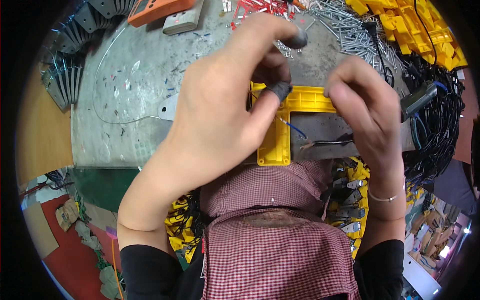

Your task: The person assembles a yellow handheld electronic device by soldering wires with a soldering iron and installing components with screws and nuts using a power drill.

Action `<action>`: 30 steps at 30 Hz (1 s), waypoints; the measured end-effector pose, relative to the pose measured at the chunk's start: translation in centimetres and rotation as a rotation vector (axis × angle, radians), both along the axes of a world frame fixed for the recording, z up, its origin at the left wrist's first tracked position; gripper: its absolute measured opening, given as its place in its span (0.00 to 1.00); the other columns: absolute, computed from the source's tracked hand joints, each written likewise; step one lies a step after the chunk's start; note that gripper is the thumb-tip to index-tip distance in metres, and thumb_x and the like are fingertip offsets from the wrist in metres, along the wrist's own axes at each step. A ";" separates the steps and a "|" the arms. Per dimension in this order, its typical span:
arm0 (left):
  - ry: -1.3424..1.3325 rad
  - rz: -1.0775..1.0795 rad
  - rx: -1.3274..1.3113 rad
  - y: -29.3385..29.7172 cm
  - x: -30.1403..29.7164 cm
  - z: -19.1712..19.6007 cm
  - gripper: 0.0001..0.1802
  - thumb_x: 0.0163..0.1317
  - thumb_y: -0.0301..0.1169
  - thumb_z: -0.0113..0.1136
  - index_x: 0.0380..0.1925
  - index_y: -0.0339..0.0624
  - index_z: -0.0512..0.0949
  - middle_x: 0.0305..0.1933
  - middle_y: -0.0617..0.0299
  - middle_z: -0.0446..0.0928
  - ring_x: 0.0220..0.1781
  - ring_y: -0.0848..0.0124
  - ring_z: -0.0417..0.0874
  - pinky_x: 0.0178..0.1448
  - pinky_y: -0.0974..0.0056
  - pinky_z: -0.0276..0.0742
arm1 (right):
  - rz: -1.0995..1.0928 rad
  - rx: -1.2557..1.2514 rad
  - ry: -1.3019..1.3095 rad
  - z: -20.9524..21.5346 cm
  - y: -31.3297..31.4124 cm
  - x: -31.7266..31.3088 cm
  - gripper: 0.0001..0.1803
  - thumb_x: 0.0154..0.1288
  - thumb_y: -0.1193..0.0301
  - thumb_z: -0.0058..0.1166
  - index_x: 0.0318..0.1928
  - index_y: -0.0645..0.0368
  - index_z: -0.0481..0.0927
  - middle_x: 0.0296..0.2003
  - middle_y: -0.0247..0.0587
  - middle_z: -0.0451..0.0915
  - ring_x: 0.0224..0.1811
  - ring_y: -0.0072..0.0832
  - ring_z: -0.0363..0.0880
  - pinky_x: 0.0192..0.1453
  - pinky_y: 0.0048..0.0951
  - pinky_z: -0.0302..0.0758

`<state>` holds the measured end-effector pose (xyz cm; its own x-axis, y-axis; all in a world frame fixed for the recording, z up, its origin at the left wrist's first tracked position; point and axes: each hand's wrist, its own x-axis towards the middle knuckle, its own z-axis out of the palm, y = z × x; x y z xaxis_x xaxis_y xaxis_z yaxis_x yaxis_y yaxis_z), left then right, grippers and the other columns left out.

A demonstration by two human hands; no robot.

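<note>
A yellow plastic L-shaped frame [278,141] lies on the grey metal worktop [125,100] in front of me. My left hand [220,105] is over its corner, fingers pinched together on something small that I cannot make out; the index and thumb tips are covered in dark tape. My right hand [367,110] presses down on the frame's right arm, fingers curled over it. A thin blue wire [292,126] and a black cable [330,142] lie in the frame's inner corner between my hands.
Loose silver screws [345,30] are heaped at the back, beside a pile of yellow plastic parts [415,25]. An orange device [155,9] and a grey box [182,21] sit at the back left. Black cables [440,125] crowd the right; metal brackets [65,75] line the left edge.
</note>
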<state>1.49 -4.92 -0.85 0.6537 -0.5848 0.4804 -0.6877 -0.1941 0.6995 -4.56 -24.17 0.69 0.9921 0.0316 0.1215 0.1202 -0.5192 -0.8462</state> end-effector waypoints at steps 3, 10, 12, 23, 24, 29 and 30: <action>0.313 0.077 -0.006 -0.3 -0.3 1.2 0.33 0.47 0.12 0.52 0.58 0.34 0.65 0.39 0.58 0.77 0.42 0.71 0.81 0.50 0.67 0.76 | 0.221 -0.180 -0.236 -1.2 -0.1 -2.0 0.05 0.64 0.72 0.52 0.35 0.62 0.77 0.36 0.37 0.75 0.35 0.18 0.70 0.37 0.22 0.68; 0.190 -0.058 -0.066 0.6 0.2 -0.3 0.30 0.48 0.15 0.53 0.56 0.34 0.66 0.37 0.59 0.77 0.41 0.74 0.79 0.49 0.68 0.75 | -0.173 0.589 -0.077 -3.4 1.7 -3.9 0.06 0.66 0.74 0.57 0.40 0.64 0.79 0.32 0.36 0.80 0.32 0.16 0.76 0.35 0.15 0.71; 0.283 -0.077 -0.064 0.7 0.1 -0.4 0.29 0.48 0.16 0.53 0.55 0.35 0.66 0.36 0.60 0.77 0.40 0.74 0.79 0.49 0.68 0.75 | -0.169 0.625 -0.021 -3.1 1.6 -2.6 0.08 0.69 0.75 0.54 0.42 0.69 0.78 0.32 0.34 0.80 0.31 0.12 0.74 0.36 0.12 0.70; 0.298 -0.044 -0.096 0.8 0.1 -0.2 0.30 0.47 0.13 0.54 0.55 0.35 0.67 0.37 0.58 0.77 0.40 0.72 0.81 0.50 0.66 0.77 | -0.069 0.652 0.129 -2.5 2.5 -1.0 0.08 0.65 0.78 0.58 0.43 0.69 0.79 0.33 0.34 0.81 0.34 0.14 0.78 0.40 0.16 0.77; 0.298 -0.039 -0.096 0.8 0.1 -0.2 0.30 0.47 0.13 0.54 0.55 0.35 0.67 0.37 0.58 0.77 0.40 0.72 0.81 0.50 0.66 0.77 | -0.077 0.626 0.141 -2.4 2.5 -0.9 0.07 0.64 0.78 0.59 0.42 0.69 0.79 0.32 0.33 0.81 0.33 0.14 0.78 0.39 0.16 0.77; 0.212 -0.022 -0.060 0.7 0.0 -0.3 0.33 0.46 0.11 0.52 0.58 0.36 0.68 0.37 0.59 0.77 0.40 0.71 0.82 0.49 0.66 0.78 | -0.105 0.565 0.168 -2.0 2.3 -0.6 0.06 0.64 0.77 0.60 0.39 0.68 0.80 0.29 0.32 0.80 0.29 0.13 0.76 0.35 0.15 0.75; 0.213 -0.016 -0.057 0.7 0.0 -0.4 0.33 0.46 0.11 0.52 0.58 0.36 0.68 0.37 0.59 0.77 0.40 0.71 0.82 0.49 0.66 0.78 | -0.093 0.557 0.187 -2.0 2.2 -0.5 0.07 0.64 0.76 0.60 0.39 0.68 0.80 0.29 0.32 0.80 0.29 0.13 0.76 0.35 0.16 0.75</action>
